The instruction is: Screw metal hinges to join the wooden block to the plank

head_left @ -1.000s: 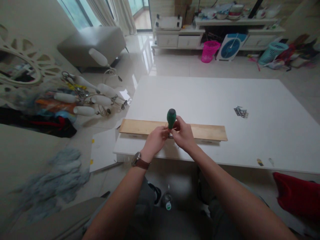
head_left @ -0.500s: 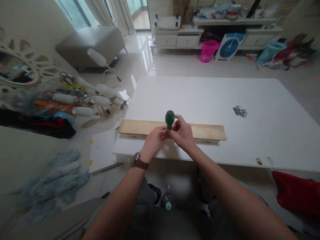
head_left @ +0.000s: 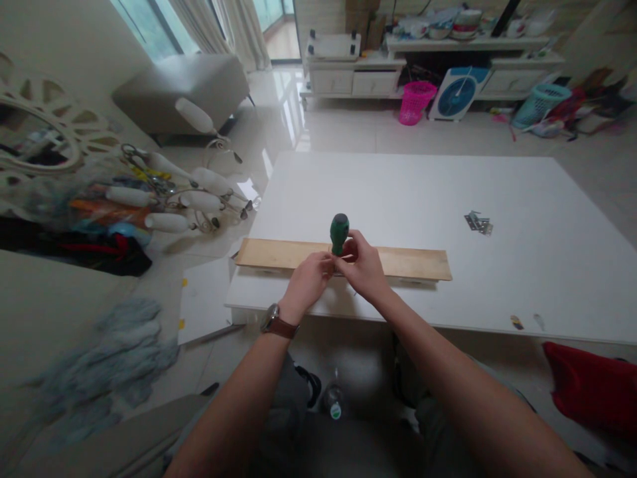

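The room has a pale, glossy tiled floor, with a low white cabinet (head_left: 377,82) along the far wall and a grey padded bench (head_left: 182,83) before the curtains (head_left: 246,33). In front of the cabinet stand a pink basket (head_left: 416,103) and a blue-and-white panel (head_left: 455,95), with a turquoise basket (head_left: 540,106) farther right. On the left, a lamp with several long white shades (head_left: 199,200) lies close to the white table (head_left: 393,192), and a loose white board (head_left: 203,300) sits by that corner. A clear bottle (head_left: 334,402) is below, by the person's feet, and a red cloth (head_left: 590,385) shows at the lower right. On the tabletop, well right of the work, is a small cluster of metal pieces (head_left: 478,224). The wooden plank (head_left: 279,253) lies lengthwise along the near left part of the table, pale and plain, slightly raised on whitish parts under its near edge. The green-handled screwdriver (head_left: 339,229) stands upright over its middle, its rounded top dark; fingers hide its lower end. The right hand (head_left: 365,267) has thumb and fingers curled closely around the handle's base. The left hand (head_left: 309,277) has its fingertips drawn together right beside them; what they pinch cannot be told.
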A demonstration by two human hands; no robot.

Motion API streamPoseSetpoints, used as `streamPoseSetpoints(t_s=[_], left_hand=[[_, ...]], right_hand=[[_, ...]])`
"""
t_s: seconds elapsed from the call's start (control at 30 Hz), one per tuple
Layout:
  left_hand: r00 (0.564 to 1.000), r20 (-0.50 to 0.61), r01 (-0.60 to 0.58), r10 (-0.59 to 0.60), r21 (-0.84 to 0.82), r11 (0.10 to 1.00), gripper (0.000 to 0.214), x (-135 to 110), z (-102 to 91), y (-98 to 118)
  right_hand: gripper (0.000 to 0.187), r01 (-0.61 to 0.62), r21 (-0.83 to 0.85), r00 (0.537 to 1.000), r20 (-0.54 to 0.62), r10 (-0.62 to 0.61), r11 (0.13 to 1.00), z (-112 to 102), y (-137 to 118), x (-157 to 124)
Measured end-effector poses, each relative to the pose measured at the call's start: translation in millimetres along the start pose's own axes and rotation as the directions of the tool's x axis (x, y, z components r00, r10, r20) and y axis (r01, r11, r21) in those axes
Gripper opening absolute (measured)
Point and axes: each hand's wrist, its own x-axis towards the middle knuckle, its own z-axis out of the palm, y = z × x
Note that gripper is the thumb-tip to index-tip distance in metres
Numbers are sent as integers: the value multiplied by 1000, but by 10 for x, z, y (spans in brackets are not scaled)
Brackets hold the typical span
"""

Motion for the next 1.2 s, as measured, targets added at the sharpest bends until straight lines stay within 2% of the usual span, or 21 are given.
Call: streamPoseSetpoints(t_s=[0.13,0.27,0.5,0.63,0.87,1.07,1.2], left_hand=[[1000,-4,-24,24,-4,1000,20,-3,-2,-13],[1000,-1,-28,28,-4,1000,20,-3,-12,-2],[1000,-5,8,-8,-6,1000,28,-7,-6,18],[1000,-3,27,-27,20,999,26,-8,-1,16],[1000,-23,-3,3,-17,1000,25,-9,-17,26],[1000,-29,-12,11,-49,999,23,-9,-17,30],[999,-34,-25,22,-81,996,31,-10,-2,6]], right_hand=[[28,-28,-53,999,-45,25,998,4,-4,2],[36,-42,-102,995,-92,32,994,-8,-22,-8],[58,28,-74,999,40,-25,997,-14,1,-29],[49,33,-8,997,64,-32,999,-12,20,-18],[40,10,-20,1000,-20,-10,1000,-6,-25,0],[60,-18,-49,995,-104,13,999,0,-20,-20],[77,-19,-24,996,-87,16,1000,14,-16,-49]])
